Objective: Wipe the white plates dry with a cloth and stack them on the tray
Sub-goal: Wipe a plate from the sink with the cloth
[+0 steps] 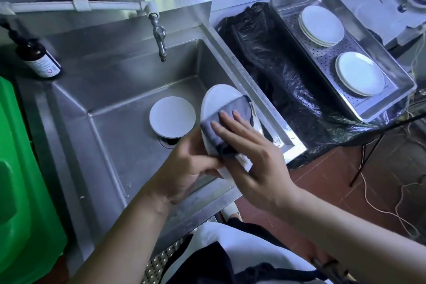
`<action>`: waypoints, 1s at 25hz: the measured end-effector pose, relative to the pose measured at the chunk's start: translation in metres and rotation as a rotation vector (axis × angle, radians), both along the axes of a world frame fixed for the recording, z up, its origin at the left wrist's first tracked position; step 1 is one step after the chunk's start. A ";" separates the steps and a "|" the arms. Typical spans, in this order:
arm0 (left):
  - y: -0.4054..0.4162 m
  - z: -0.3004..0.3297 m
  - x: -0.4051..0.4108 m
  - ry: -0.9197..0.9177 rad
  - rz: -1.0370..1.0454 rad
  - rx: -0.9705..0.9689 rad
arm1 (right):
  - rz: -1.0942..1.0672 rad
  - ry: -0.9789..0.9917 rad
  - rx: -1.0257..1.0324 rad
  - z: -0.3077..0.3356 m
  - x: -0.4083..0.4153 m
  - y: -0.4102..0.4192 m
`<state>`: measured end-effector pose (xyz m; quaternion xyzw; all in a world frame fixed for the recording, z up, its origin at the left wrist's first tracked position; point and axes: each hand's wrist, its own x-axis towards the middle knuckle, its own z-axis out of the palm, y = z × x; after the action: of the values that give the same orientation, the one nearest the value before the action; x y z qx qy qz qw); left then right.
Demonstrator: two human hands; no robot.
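My left hand point(184, 166) grips the lower rim of a white plate point(219, 99), held tilted above the steel sink point(119, 90). A grey cloth point(232, 110) lies across the plate's face. My right hand point(249, 152) presses the cloth against the plate with straight fingers. A second white plate point(172, 117) lies upside down over the sink drain. On the right, a perforated steel tray point(391, 57) holds two stacks of white plates, the far stack point(321, 24) and the near stack point(359, 74).
A tap point(160, 37) hangs over the sink's back. A dark bottle point(38, 57) stands on the left ledge beside a green bin point(20, 191). A black plastic bag point(276, 71) lies between sink and tray. Cables point(380, 191) run over the tiled floor at right.
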<state>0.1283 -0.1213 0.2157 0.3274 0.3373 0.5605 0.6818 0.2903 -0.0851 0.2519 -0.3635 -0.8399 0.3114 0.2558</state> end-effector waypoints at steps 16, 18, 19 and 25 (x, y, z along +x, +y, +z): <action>0.006 -0.014 0.000 -0.208 0.103 -0.244 | 0.221 -0.198 0.263 -0.030 0.122 0.009; 0.006 -0.012 -0.009 -0.180 0.125 -0.244 | -0.109 0.044 -0.180 -0.039 0.120 0.010; 0.005 -0.012 -0.013 -0.164 0.133 -0.237 | -0.322 0.262 -0.494 -0.037 0.114 0.016; -0.002 -0.005 -0.001 -0.002 0.071 -0.169 | -0.579 0.437 -0.627 -0.005 0.058 0.057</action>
<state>0.1271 -0.1236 0.2102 0.2557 0.3941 0.5542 0.6871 0.3483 -0.0277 0.2469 -0.5682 -0.4964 0.5347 0.3806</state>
